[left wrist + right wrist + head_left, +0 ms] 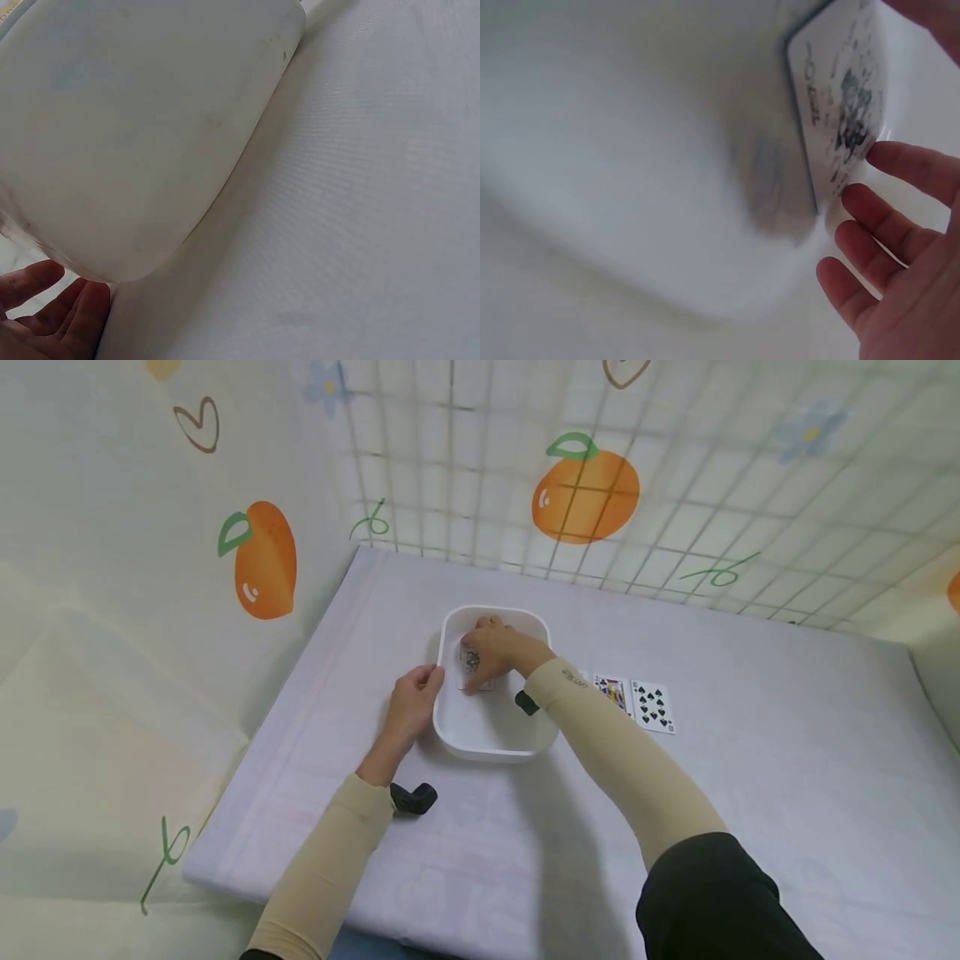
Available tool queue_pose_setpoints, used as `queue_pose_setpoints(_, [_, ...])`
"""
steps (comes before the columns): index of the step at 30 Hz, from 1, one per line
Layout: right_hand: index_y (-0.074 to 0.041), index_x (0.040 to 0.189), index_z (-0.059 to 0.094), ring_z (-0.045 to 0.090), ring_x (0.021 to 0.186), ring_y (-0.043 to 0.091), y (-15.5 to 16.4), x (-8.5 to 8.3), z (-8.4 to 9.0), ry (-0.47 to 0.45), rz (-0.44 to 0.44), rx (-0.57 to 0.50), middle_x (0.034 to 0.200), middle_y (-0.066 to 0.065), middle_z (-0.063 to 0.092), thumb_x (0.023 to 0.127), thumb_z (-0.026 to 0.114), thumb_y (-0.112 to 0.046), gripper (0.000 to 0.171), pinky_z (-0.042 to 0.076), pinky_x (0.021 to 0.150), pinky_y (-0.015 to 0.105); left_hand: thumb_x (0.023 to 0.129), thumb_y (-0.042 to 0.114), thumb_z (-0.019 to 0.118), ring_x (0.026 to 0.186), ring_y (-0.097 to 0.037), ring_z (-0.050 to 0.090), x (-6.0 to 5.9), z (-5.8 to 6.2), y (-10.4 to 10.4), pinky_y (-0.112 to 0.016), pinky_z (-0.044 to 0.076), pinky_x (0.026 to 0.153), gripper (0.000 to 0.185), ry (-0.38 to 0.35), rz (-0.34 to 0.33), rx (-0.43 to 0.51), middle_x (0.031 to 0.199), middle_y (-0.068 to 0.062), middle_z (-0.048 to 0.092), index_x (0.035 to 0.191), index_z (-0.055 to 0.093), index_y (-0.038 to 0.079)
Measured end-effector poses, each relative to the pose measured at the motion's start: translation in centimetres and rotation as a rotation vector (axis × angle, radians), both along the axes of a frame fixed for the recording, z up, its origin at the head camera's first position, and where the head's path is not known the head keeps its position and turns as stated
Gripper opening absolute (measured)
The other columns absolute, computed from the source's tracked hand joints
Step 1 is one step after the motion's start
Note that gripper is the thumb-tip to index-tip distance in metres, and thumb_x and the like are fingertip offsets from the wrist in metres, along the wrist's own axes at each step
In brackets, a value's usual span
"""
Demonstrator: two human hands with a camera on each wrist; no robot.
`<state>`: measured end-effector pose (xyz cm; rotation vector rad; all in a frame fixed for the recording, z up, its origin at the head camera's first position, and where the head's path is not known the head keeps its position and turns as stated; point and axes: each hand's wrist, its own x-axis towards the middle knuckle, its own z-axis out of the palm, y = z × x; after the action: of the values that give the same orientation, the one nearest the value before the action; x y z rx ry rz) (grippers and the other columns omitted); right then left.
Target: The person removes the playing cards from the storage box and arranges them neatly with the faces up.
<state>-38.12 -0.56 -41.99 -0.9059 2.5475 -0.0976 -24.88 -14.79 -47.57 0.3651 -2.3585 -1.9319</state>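
A white plastic tub (495,752) stands on the cloth-covered table. My left hand (410,703) is at its left side, with thumb and fingertips on the rim; in the left wrist view the fingers (86,315) meet the tub's corner. Inside the tub, toward its back left, my right hand (497,653) reaches over a playing card (471,662) with a black printed figure. Seen from the right wrist, the card (845,105) lies between the thumb and the fingertips (892,161), which touch its edge. Whether more cards lie under it, I cannot tell.
To the right of the tub a jack (611,691) and a ten of spades (653,707) lie face up, with another card partly hidden by the right forearm. Black wrist-camera mounts (414,799) sit on both wrists. A wire grid (480,485) rises behind the table.
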Motion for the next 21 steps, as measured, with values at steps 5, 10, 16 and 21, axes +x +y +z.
queue_pose_setpoints(5, [-0.013,0.144,0.051,0.038,0.121,0.027,0.06,0.08,0.05,0.002,0.003,-0.008,0.131,0.012,0.046,0.071,0.085,-0.05,0.089,0.033,0.108,0.05,0.102,0.035,0.052,0.103,-0.029,0.065,0.11,0.05,-0.03,-0.042,0.053,0.088,0.044,0.0,-0.003,-0.004,0.118,-0.016,0.067,0.13,0.062,0.003])
queue_pose_setpoints(10, [-0.012,0.144,0.051,0.038,0.122,0.027,0.2,0.13,0.09,0.009,0.018,-0.015,0.13,0.012,0.047,0.071,0.085,-0.049,0.088,0.033,0.109,0.048,0.102,0.036,0.052,0.103,-0.029,0.065,0.14,0.08,0.04,-0.042,0.053,0.088,0.044,0.001,-0.002,-0.01,0.118,-0.016,0.066,0.13,0.062,0.003])
queue_pose_setpoints(16, [-0.01,0.143,0.052,0.038,0.12,0.026,0.17,0.3,0.27,0.045,0.06,-0.019,0.129,0.011,0.049,0.072,0.084,-0.051,0.088,0.032,0.109,0.045,0.102,0.037,0.051,0.101,-0.028,0.065,0.12,0.07,0.09,-0.041,0.054,0.086,0.044,0.001,-0.008,-0.006,0.118,-0.015,0.067,0.13,0.062,0.004])
queue_pose_setpoints(21, [-0.008,0.141,0.054,0.039,0.118,0.026,0.08,0.37,0.4,0.073,0.092,-0.023,0.128,0.011,0.05,0.072,0.083,-0.051,0.087,0.034,0.107,0.044,0.102,0.036,0.051,0.102,-0.028,0.065,0.06,0.07,0.04,-0.041,0.053,0.087,0.044,-0.003,0.001,-0.019,0.117,-0.016,0.067,0.129,0.062,0.003])
